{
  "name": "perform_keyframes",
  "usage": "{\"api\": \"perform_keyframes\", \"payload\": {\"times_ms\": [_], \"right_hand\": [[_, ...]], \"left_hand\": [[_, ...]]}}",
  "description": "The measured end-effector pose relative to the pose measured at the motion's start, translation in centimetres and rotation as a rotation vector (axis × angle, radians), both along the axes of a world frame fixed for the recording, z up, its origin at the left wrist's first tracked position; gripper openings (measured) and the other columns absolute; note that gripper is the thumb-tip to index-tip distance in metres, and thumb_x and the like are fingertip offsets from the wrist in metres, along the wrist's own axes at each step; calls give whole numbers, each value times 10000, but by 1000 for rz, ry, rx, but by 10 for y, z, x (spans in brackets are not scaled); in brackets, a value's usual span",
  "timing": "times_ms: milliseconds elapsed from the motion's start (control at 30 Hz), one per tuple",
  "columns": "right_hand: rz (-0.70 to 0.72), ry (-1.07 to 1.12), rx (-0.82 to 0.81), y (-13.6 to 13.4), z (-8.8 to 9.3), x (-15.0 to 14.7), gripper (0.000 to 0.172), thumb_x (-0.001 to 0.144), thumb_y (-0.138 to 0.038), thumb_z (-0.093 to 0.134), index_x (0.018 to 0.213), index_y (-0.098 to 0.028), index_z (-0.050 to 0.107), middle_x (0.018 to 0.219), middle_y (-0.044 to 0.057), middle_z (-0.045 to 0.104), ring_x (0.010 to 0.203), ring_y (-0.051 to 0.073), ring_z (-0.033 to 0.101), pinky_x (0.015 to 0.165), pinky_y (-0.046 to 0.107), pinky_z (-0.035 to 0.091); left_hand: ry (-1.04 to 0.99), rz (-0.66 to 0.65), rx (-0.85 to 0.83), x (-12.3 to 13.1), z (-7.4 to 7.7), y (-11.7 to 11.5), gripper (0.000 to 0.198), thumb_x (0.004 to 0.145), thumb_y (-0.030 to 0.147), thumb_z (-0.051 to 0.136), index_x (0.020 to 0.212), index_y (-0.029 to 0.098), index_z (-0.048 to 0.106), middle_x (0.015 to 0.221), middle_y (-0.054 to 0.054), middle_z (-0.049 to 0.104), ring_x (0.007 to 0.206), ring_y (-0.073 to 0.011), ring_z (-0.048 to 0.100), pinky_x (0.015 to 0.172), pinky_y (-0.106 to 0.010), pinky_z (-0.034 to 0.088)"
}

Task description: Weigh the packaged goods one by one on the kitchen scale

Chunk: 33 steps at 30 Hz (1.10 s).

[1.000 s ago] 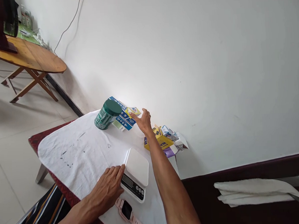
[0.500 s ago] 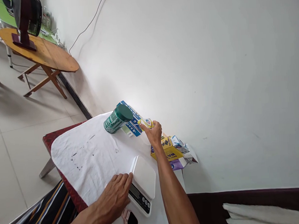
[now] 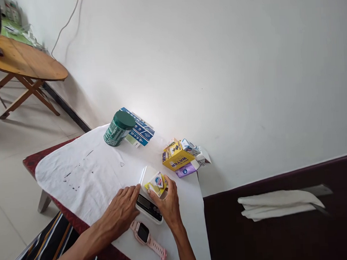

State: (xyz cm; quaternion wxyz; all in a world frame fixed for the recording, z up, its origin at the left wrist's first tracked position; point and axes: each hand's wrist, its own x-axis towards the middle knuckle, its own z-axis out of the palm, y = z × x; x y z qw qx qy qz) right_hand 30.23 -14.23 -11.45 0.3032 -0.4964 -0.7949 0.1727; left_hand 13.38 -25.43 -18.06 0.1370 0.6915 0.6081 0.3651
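Between the thumb and fingers of my right hand (image 3: 169,202) is a small yellow and white soap box (image 3: 155,184), held over the pan of a white kitchen scale (image 3: 146,174). Whether the box rests on the pan I cannot tell. My left hand (image 3: 122,205) lies flat, fingers stretched out, with its fingertips at the scale's left edge. The scale's dark display (image 3: 144,201) shows between the hands, and no digits can be read. Just in front of the scale lies a pink watch (image 3: 143,232) with its strap spread out.
A green lidded canister (image 3: 118,129) stands beside a blue and white box (image 3: 143,132) at the table's far side. A yellow box (image 3: 177,157), a purple pack (image 3: 187,169) and other cartons sit by the wall. White cloth (image 3: 85,165) covers the table.
My right hand has brought the soap box from the far side of the table back over the scale. My left hand stays at the scale's edge. The view has shifted right.
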Motion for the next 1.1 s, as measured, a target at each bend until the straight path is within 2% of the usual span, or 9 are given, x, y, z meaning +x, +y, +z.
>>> {"api": "perform_keyframes", "payload": {"times_ms": [100,333,500,600,700,800,900,1000,1100], "right_hand": [[36,-6,-2,-7,-2,3,888,746,-508,778,1483,-234,367,1428,156,483,1378,338,436,1144,535,387],[0,5,-68,-5,18,14,981,742,-520,780,1540,-234,288,1565,153,373,1472,335,338,1186,530,338],[21,-18,-92,-5,11,15,940,716,-519,793,1499,-219,369,1477,150,490,1411,329,436,1154,516,389],[29,-21,-40,-5,3,13,868,700,-486,800,1442,-216,441,1368,141,566,1316,326,522,1102,506,442],[8,2,24,-2,6,14,810,684,-479,808,1381,-211,494,1292,137,596,1228,327,563,1038,500,483],[-52,100,58,11,30,18,799,692,-529,797,1356,-191,507,1305,143,596,1146,307,599,954,451,526],[-243,205,156,45,73,22,884,648,-611,794,1356,-166,505,1302,149,593,1037,280,626,848,394,552],[-423,158,244,98,116,23,888,647,-649,745,1341,-147,509,1308,145,586,1108,271,602,894,364,534],[-508,125,238,152,144,20,869,644,-632,733,1322,-133,516,1305,163,586,1171,300,569,997,410,480]], "left_hand": [[20,-9,21,-2,1,-1,738,875,144,580,1512,207,212,1413,-140,539,1285,-311,536,1078,-478,442],[44,-8,72,-7,5,-2,682,913,193,568,1507,211,234,1358,-134,572,1207,-305,576,1004,-466,488],[37,-1,110,-8,-1,-1,660,936,224,539,1525,238,241,1367,-121,574,1216,-291,584,1011,-454,489],[42,11,115,-8,-5,-1,657,945,234,526,1535,236,236,1394,-133,561,1253,-300,570,1028,-464,483],[49,5,124,-8,-4,-1,655,943,243,534,1532,228,248,1384,-139,570,1240,-306,579,1021,-466,492],[46,3,123,-8,-1,-1,668,932,224,547,1530,220,250,1364,-138,582,1200,-303,595,1003,-466,501],[37,11,116,-7,-1,-1,692,923,206,556,1538,226,239,1377,-138,574,1217,-306,585,1012,-473,495],[44,12,102,-7,-3,-1,718,919,197,563,1545,227,212,1390,-142,564,1241,-313,569,1024,-485,485],[49,9,101,-6,-5,-1,740,921,195,560,1554,227,179,1393,-147,561,1249,-317,563,1029,-490,480]]}}
